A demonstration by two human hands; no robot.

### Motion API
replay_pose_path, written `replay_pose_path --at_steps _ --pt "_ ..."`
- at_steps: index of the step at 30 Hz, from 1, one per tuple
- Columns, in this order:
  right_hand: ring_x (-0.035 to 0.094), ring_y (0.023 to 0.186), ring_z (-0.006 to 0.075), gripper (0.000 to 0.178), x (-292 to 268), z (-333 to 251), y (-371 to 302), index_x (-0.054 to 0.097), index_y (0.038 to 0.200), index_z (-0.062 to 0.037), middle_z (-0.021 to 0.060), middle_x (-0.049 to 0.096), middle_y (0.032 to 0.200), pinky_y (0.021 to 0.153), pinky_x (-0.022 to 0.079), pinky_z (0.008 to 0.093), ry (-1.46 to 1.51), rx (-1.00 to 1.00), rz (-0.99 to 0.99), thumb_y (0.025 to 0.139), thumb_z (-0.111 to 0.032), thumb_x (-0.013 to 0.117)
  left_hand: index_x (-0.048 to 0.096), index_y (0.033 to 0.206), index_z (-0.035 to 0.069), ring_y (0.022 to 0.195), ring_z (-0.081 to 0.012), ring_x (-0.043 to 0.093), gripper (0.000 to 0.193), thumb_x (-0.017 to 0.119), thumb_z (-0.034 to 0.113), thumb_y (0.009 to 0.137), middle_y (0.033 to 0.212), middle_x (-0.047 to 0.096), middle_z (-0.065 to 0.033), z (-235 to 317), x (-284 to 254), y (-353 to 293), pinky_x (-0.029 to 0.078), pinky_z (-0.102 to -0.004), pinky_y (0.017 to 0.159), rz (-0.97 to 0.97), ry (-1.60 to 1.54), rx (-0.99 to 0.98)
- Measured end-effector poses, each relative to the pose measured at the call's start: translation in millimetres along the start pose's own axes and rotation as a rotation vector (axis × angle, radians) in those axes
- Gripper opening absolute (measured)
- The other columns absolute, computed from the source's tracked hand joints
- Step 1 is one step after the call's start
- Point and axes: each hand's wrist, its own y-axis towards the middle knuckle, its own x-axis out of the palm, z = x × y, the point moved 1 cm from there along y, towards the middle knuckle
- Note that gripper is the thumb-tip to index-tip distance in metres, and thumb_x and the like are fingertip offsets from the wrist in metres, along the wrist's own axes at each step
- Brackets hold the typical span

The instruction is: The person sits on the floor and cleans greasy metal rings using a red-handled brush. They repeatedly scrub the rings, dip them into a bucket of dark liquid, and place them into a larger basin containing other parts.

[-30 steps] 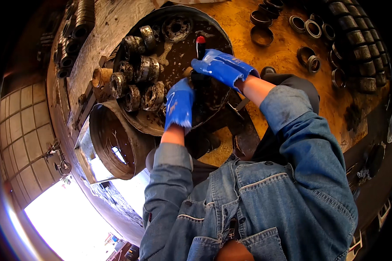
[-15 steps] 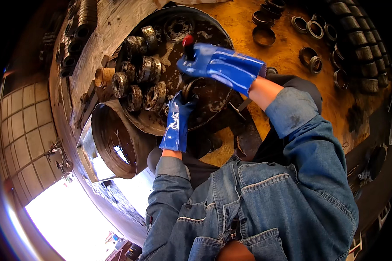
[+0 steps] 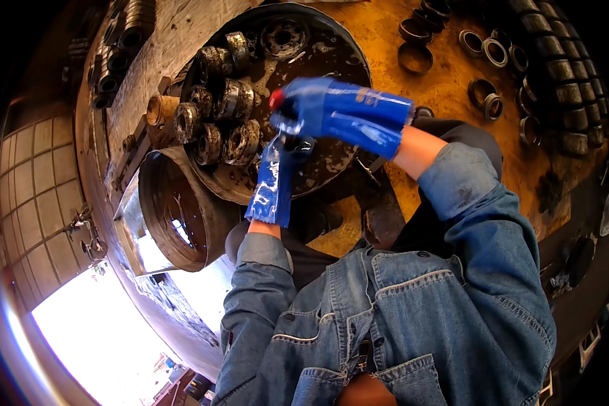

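Note:
Both my hands wear blue rubber gloves and meet over a large round metal basin (image 3: 215, 184) of dark, murky liquid. My right hand (image 3: 321, 108), smeared by motion, is closed around a dark handle with a red end (image 3: 276, 99); the tool's working end is hidden. Just below it, my left hand (image 3: 272, 179) is closed on a dark metal ring (image 3: 292, 142), mostly covered by the gloves. Several grimy, wet bearings (image 3: 235, 100) are piled along the basin's left side. A round metal disc with holes (image 3: 284, 38) lies at its far side.
A rusty open drum (image 3: 176, 210) lies tilted left of my knees. Beside the basin sits a small tan cylinder (image 3: 161, 109). Loose metal rings (image 3: 415, 58) are scattered on the oily floor at right, near stacked dark cylindrical parts (image 3: 567, 88). Rows of rings (image 3: 137, 30) line the far left.
My right hand has moved slightly down and left, closer over my left hand, and its red-ended handle now tilts further left. My left hand stays nearly in place, gripping the ring.

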Motion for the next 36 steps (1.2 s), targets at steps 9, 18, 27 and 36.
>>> replay_pose_path --at_steps 9,18,27,36 --pt "0.071 0.080 0.0263 0.038 -37 9 -10 0.071 0.090 -0.0057 0.0147 0.071 0.083 0.072 0.056 0.0396 -0.184 0.460 0.206 0.094 -0.043 0.063 0.069 0.114 0.002 0.094 -0.0291 0.072 0.037 0.077 0.028 0.088 0.103 0.075 -0.0151 63 20 -30 0.056 -0.0392 0.082 0.214 0.468 0.038" --pt "0.069 0.082 0.0283 0.044 4 -4 11 0.070 0.101 -0.0054 0.0160 0.070 0.090 0.076 0.056 0.0390 -0.040 0.158 -0.042 0.094 -0.048 0.063 0.063 0.127 0.005 0.094 -0.0200 0.068 0.042 0.075 0.011 0.088 0.110 0.070 -0.0098 -30 4 1 0.056 -0.0339 0.077 0.084 -0.113 0.096" --pt "0.066 0.092 0.0282 0.050 -46 -21 -43 0.070 0.110 -0.0052 0.0181 0.071 0.103 0.085 0.048 0.0399 0.358 0.520 0.271 0.095 -0.050 0.054 0.067 0.103 0.008 0.073 -0.0162 0.068 0.008 0.067 0.012 0.096 0.094 0.075 -0.0095 46 -13 -43 0.048 -0.0270 0.054 0.269 -0.418 -0.122" --pt "0.069 0.099 0.0360 0.048 -4 20 -21 0.071 0.113 -0.0034 0.0236 0.072 0.104 0.090 0.051 0.0433 0.113 0.837 0.090 0.095 -0.046 0.059 0.064 0.109 0.011 0.071 -0.0175 0.067 0.018 0.067 0.026 0.098 0.089 0.073 -0.0069 51 -44 -47 0.044 -0.0271 0.050 0.253 -0.709 -0.127"
